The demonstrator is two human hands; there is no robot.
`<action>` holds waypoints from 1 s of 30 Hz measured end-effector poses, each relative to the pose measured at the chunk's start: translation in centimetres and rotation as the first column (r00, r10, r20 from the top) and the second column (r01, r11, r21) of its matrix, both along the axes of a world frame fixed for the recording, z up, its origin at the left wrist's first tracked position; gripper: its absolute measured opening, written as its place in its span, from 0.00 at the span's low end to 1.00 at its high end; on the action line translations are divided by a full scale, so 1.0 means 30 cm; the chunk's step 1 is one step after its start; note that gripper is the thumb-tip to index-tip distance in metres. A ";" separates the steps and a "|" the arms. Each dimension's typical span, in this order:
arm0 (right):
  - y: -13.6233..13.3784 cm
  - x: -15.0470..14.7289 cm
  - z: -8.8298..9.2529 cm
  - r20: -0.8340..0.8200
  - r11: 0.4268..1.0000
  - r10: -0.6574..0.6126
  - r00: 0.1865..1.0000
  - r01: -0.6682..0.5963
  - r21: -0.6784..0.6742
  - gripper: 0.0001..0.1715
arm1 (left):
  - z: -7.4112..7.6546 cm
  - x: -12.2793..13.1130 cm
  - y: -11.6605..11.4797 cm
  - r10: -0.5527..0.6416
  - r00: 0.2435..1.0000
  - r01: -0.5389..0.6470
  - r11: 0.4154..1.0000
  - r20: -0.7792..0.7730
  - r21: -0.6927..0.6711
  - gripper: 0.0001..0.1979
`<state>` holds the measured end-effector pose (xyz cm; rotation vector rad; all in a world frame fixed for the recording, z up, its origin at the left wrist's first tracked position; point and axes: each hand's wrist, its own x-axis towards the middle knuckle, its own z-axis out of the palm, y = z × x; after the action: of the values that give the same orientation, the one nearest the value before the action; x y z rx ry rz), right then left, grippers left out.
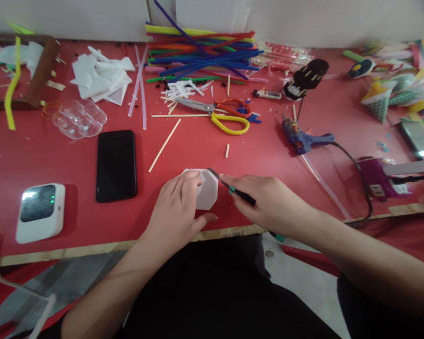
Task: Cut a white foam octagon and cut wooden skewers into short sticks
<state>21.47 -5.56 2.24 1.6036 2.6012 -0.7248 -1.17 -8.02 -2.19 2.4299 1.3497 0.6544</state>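
Note:
A small white eight-sided piece of card or foam sheet (208,194) lies near the table's front edge. Bent fingers of my left hand (178,202) press on its left part and hold it down, the thumb spread out towards me. In my right hand (257,195) is a craft knife (243,194) with a dark handle and a green part. Its blade touches or nearly touches the upper right edge of the piece; I cannot tell whether it cuts in. My right index finger lies along the knife, and the other fingers wrap round the handle.
Beyond my hands lie scissors (229,115), wooden sticks (165,145) and many pipe cleaners (201,52). A black phone (116,165) and a white device (41,213) are at left, with white scraps (101,75) behind. At right rests a corded glue gun (304,135).

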 end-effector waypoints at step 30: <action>0.013 -0.017 0.021 -0.035 1.000 0.020 0.999 -0.020 0.002 0.29 | -0.014 0.050 -0.023 0.042 0.982 -0.032 0.998 -0.182 0.058 0.26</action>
<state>20.97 -5.17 2.87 1.5767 2.6390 -0.7559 0.34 -8.71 -2.63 2.5675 1.4679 0.4923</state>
